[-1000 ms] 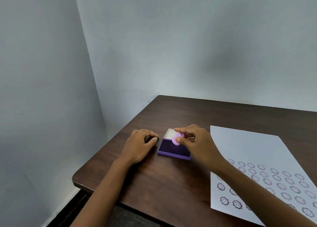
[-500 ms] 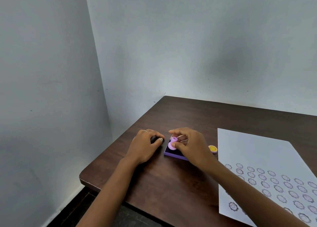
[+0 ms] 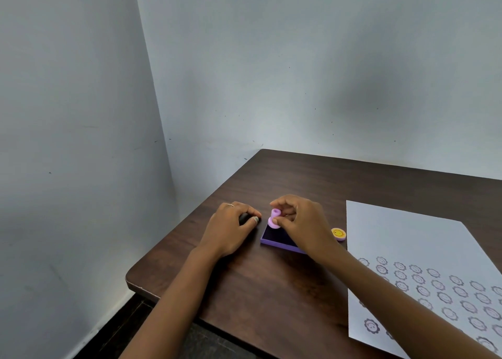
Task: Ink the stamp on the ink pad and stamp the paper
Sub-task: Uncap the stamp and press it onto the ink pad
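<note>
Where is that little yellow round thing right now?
The yellow round thing lies on the table, between the purple ink pad and the paper's left edge.

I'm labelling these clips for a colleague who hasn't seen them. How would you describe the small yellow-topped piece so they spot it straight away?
Start at the dark wooden table and find the white paper on its right side. Just off the paper's left edge, behind the right hand, lies a small round cap. It is the only yellow-faced thing there; the stamp and ink pad beside it are purple.
</note>
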Action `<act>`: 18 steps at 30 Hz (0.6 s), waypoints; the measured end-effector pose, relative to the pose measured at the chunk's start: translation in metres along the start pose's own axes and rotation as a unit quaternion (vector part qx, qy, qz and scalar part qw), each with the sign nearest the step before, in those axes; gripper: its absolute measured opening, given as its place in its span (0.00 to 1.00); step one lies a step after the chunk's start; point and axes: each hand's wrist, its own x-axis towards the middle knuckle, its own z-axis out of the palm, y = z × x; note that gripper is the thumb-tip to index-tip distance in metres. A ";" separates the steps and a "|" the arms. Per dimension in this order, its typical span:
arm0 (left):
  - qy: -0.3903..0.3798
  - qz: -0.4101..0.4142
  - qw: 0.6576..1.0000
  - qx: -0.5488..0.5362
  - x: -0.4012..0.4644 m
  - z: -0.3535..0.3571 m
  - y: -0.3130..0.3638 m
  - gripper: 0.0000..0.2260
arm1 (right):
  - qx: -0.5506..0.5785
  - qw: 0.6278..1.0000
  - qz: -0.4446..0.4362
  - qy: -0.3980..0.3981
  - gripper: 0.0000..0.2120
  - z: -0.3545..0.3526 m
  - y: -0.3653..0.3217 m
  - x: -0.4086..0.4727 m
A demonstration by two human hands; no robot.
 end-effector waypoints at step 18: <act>-0.002 0.006 1.000 0.001 0.002 0.002 -0.002 0.09 | -0.018 0.999 -0.036 -0.035 0.09 -0.004 -0.007 -0.005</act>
